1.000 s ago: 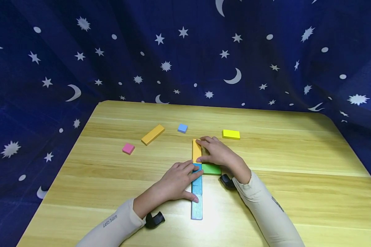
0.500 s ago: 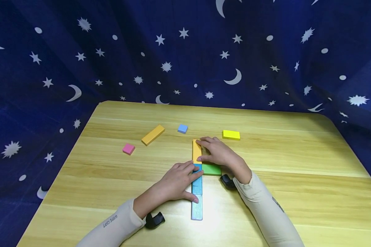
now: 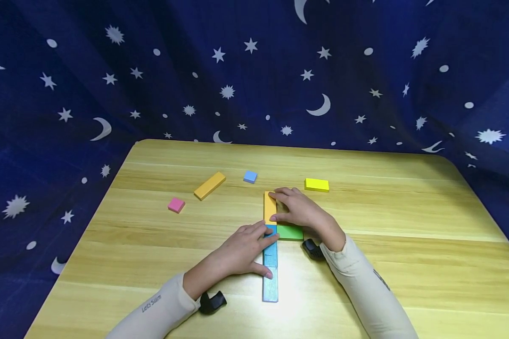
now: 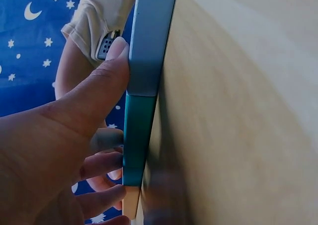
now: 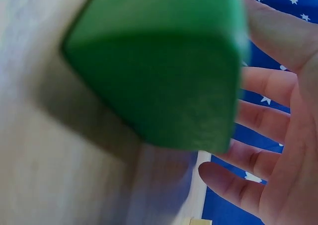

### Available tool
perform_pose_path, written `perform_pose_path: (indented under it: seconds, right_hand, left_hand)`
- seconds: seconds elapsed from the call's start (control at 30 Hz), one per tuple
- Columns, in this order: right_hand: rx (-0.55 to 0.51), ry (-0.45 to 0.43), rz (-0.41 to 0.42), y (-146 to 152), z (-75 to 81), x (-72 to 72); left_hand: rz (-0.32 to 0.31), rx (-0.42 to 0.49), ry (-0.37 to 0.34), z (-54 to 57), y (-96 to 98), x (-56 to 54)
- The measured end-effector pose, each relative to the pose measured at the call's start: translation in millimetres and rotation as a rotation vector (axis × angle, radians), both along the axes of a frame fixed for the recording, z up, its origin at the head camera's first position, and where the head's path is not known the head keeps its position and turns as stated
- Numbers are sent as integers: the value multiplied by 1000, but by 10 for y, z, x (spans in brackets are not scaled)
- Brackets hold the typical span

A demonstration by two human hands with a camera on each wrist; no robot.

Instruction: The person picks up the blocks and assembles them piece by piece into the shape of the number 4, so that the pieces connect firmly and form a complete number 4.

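Flat blocks lie end to end in a straight row: an orange block [image 3: 268, 207] at the far end, a blue block [image 3: 270, 256] in the middle, a pale blue block [image 3: 270, 291] nearest. A green block [image 3: 290, 232] sticks out rightward from the blue one's far part and looms in the right wrist view. My left hand [image 3: 243, 249] rests on the row with spread fingers; its thumb touches the pale blue block, its fingers the blue one and the joint with the orange. The thumb and a fingertip of my right hand [image 3: 299, 209] rest on the orange block.
Beyond the row on the wooden table [image 3: 390, 207] lie a yellow block [image 3: 316, 185], a small light blue block [image 3: 250, 176], another orange block [image 3: 209, 185] and a pink block [image 3: 176, 205]. A dark blue curtain [image 3: 246, 84] with stars and moons hangs behind the table.
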State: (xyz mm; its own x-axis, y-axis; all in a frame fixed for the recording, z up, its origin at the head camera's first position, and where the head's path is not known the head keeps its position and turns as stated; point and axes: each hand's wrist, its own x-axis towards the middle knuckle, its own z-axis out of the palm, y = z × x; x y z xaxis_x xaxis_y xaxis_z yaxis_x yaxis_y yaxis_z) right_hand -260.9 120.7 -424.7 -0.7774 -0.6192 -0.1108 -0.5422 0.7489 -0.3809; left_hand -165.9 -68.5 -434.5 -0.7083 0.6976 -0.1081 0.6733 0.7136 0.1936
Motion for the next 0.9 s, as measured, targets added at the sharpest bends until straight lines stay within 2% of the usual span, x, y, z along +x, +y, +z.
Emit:
perform_pose_path:
  seconds: [0.37,0.6,0.9]
  right_hand:
    - [-91,-17,38,84,20,68]
    - [-152,12,137,122,-13,156]
    - [-143,78,245,168,-27,273]
  left_hand:
    - [-1,7,6,-13,-4,-5]
    - [-9,11,30,-14,-12,-8]
    - [-10,-31,65,-4,-8,2]
